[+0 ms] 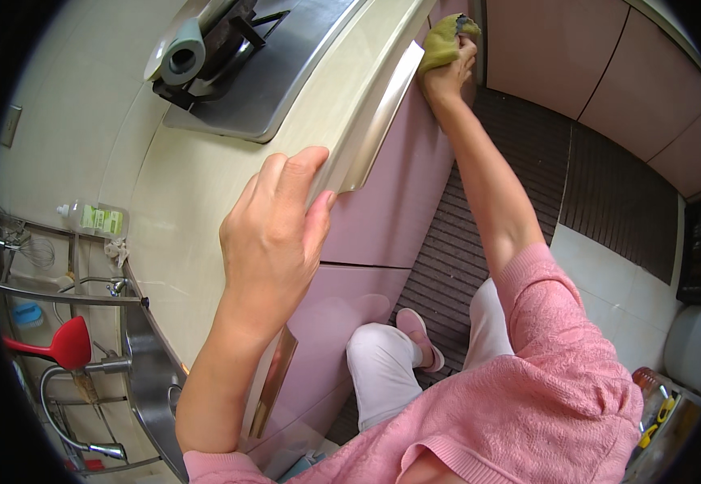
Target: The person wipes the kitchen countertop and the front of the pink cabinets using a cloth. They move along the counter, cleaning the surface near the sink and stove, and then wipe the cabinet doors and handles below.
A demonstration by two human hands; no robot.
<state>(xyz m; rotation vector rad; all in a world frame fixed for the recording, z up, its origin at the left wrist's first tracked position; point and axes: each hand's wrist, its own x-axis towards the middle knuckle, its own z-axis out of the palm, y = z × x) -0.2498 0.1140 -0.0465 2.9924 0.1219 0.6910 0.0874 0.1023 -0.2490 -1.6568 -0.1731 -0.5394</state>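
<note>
At the far end of the pink cabinet front, my right hand [452, 74] is closed around a folded olive-green cloth [441, 42] with a grey-blue patch. The cloth lies against the cabinet, just past the end of a long metal drawer handle [387, 113]. My left hand [274, 214] is over the front edge of the pale countertop [197, 194], its fingers bent and its thumb apart from them. Nothing shows between them; whether the hand presses on the edge, I cannot tell.
On the counter stands a gas stove [286, 77] with a grey-green cylindrical handle [182, 58] above it. A clear bottle [96, 219] is by the sink [144, 371]. A red spatula [70, 343] hangs nearby. Dark ribbed mats [487, 185] cover part of the floor.
</note>
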